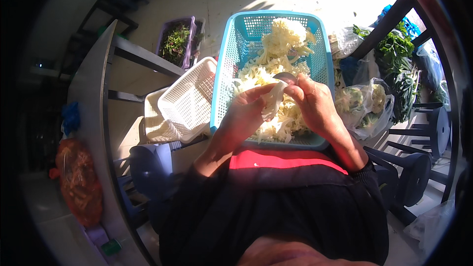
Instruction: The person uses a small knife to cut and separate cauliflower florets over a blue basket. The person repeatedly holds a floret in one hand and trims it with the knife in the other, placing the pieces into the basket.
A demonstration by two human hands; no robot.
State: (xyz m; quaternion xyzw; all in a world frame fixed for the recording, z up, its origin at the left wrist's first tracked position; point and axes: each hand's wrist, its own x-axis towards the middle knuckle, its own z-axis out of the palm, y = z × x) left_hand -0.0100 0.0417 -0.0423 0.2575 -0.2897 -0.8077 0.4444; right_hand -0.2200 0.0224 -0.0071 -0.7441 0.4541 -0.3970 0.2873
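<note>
My left hand (pixel 245 109) pinches a pale cauliflower floret (pixel 273 101) above a blue plastic basket (pixel 217 92). In my right hand (pixel 316 101) is a small knife (pixel 285 77); its dark blade shows beside the floret, while the handle is hidden by my fingers. My right thumb and the floret's upper end are close together, and I cannot tell whether they touch. Cut cauliflower pieces (pixel 255 74) lie heaped in the basket beneath both hands. A larger cauliflower head (pixel 288 37) rests on the heap at the far end.
White baskets (pixel 184 114) and a purple basket of leafy greens (pixel 175 44) stand left. Bagged cauliflower (pixel 369 107), leafy vegetables (pixel 397 48) and stools (pixel 414 173) are on the right. A table (pixel 92 118) edges the left side, with a red bag (pixel 79 181) on it.
</note>
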